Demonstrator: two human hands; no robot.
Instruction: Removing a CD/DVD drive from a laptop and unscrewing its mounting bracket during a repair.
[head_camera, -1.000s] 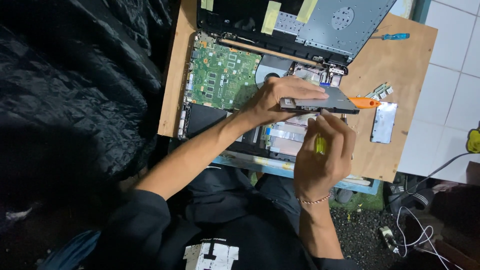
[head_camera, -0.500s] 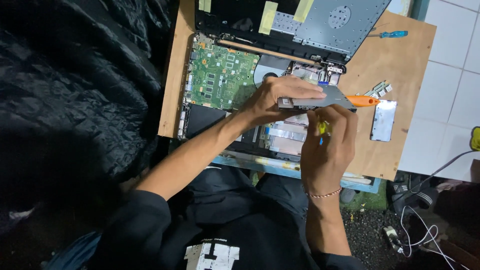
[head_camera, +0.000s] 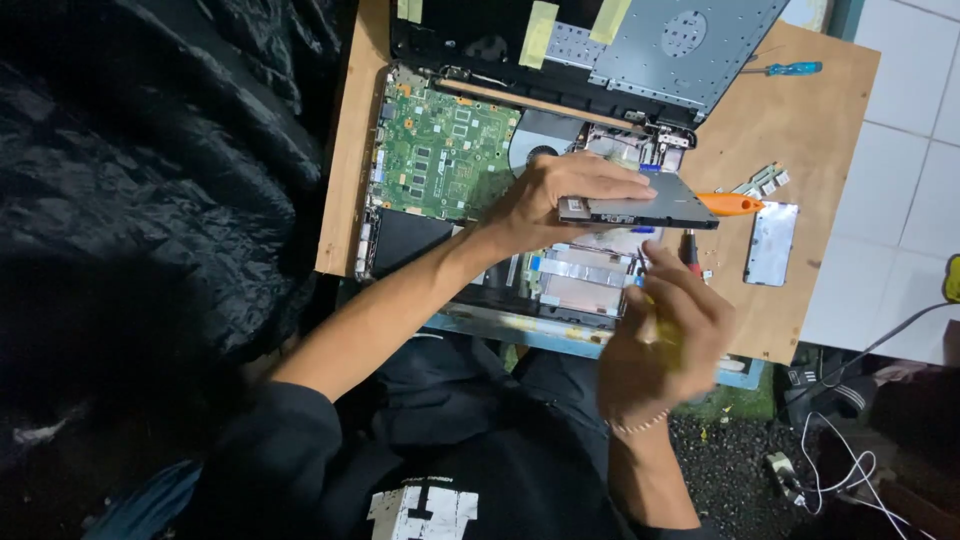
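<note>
Flat grey drive module (head_camera: 640, 205) — slim, rectangular, likely an optical drive — sits just right of frame centre, lifted clear of the opened laptop chassis (head_camera: 400, 235) below it. It is held level, edge toward the camera, presumably so its side faces and screw points stay reachable.

Left hand (head_camera: 560, 195): closed around the module's left end, thumb underneath, fingers laid flat across the top. A firm grasp, carrying the whole weight.

Right hand (head_camera: 665, 335): lower right of centre, loosely curled around a yellow-handled screwdriver (head_camera: 688, 255). Its dark shaft points up toward the module's underside; whether the tip touches it I cannot tell. Handle mostly hidden in the palm.

An orange tool (head_camera: 730, 204) lies just beside the module's right end — contact unclear.

Below the module: green motherboard (head_camera: 445, 155) in the upper-left part of the chassis, silver ribbon-covered area nearer the body. The dark lid with yellow tape strips (head_camera: 540, 30) stands open at top centre.

Wooden board (head_camera: 790, 130) carries everything. On it, right of centre: a silver cover plate (head_camera: 770, 243), a small memory stick (head_camera: 762, 182), and a blue-handled screwdriver (head_camera: 790, 69) at upper right. Black plastic sheet (head_camera: 170, 170) fills the left.
</note>
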